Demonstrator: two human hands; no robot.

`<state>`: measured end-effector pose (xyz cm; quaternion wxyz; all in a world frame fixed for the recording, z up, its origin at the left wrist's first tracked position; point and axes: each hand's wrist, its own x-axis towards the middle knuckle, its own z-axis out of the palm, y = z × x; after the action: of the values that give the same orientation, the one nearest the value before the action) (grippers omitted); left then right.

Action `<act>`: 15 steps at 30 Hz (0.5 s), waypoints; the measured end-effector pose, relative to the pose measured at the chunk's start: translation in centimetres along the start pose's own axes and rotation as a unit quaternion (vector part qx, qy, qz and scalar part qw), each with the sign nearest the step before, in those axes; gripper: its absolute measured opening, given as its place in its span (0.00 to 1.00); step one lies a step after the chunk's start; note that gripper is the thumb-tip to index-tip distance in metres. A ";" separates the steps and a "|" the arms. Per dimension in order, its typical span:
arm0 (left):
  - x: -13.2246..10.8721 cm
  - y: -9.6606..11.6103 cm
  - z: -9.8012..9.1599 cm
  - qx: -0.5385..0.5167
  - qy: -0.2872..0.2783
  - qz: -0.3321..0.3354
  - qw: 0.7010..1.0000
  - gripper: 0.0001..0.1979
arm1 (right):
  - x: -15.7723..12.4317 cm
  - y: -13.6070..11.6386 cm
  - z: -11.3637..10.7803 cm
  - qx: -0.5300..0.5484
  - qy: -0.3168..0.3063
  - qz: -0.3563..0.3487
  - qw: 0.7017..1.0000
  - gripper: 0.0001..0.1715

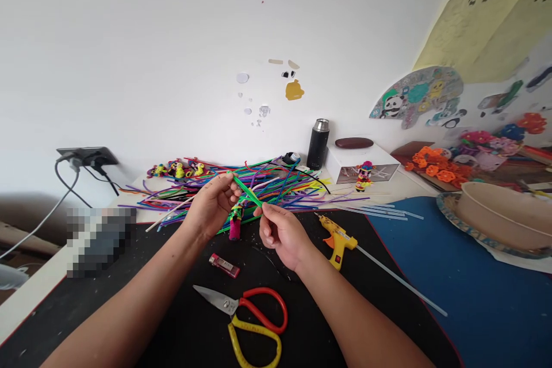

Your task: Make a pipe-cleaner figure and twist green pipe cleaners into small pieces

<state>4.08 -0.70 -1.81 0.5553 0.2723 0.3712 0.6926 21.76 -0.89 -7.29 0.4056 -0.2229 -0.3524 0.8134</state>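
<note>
diagonally, green strands point(246, 189) bridge left hand point(214, 205) and right hand point(284, 234), fingertip-pinched.

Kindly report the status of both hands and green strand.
Left hand, right hand: pinching green strand. Strand spans between them. Scissors nearer body, clear of hands.

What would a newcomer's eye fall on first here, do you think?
Most likely the heap of thin multicoloured stems by the white wall. In front, the left hand and right hand hold a slender green strip. Nearer, metal scissors with red and yellow handles lie on the black mat.
</note>
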 end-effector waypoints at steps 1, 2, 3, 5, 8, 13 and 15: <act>0.0 -0.1 -0.2 0.026 -0.015 0.005 1.000 0.09 | 0.1 0.0 -0.1 0.000 0.009 -0.001 1.000 0.24; 0.0 -0.2 -0.5 0.051 -0.032 0.009 0.998 0.11 | 0.1 0.0 -0.1 -0.001 0.017 -0.003 1.000 0.24; 0.0 -0.2 -0.7 0.074 -0.049 0.010 0.996 0.13 | 0.1 -0.1 -0.2 -0.004 0.024 -0.005 1.000 0.24; 0.0 -0.2 -1.0 0.113 -0.082 0.012 0.990 0.16 | 0.2 -0.1 -0.2 -0.017 0.034 -0.011 0.999 0.24; 0.1 0.1 -1.2 0.145 -0.101 0.013 0.984 0.16 | 0.1 -0.1 0.0 -0.042 0.040 -0.012 0.998 0.25; 0.3 0.5 -1.4 0.156 -0.096 0.018 0.983 0.18 | 0.0 -0.1 0.2 -0.071 0.052 -0.008 0.996 0.27; 0.4 0.6 -1.4 0.161 -0.101 0.017 0.982 0.18 | 0.0 -0.1 0.2 -0.081 0.052 -0.009 0.995 0.27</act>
<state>2.55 -0.68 -2.10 0.5267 0.4330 0.4149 0.6024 21.66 -0.99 -7.07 0.4116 -0.2940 -0.3971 0.7658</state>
